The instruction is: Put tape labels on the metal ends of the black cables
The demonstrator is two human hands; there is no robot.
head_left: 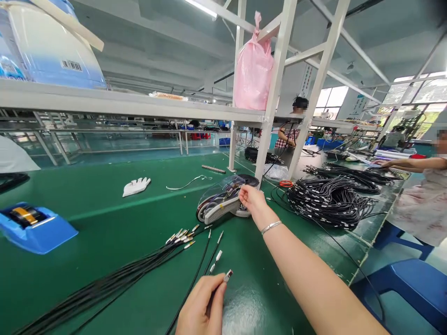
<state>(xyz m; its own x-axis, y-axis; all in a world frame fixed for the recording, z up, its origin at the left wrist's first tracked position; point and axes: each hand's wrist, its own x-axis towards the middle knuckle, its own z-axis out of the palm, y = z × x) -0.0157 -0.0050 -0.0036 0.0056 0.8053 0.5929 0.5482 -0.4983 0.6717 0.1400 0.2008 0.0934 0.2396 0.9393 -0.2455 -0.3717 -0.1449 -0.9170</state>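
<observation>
My left hand (202,304), low in the middle, pinches a cable end with a silver metal plug (228,276) that points up. Farther off, my right hand (253,200) is at the right side of a grey dispenser (221,207) with a clear cover and reels inside. Its fingertips are pressed together, and whatever they hold is too small or hidden to make out. Just beyond my left hand lie a few loose black cables (213,251) with metal plugs. To the left a bundle of black cables (139,267) stretches over the green table (115,232), plug ends toward the dispenser.
A blue tape dispenser (38,232) and a white glove (137,187) are at left. Coiled black cables (324,202) heap up on the right, near a co-worker (419,200) and a blue stool (408,288). A shelf post (270,121) rises behind the dispenser.
</observation>
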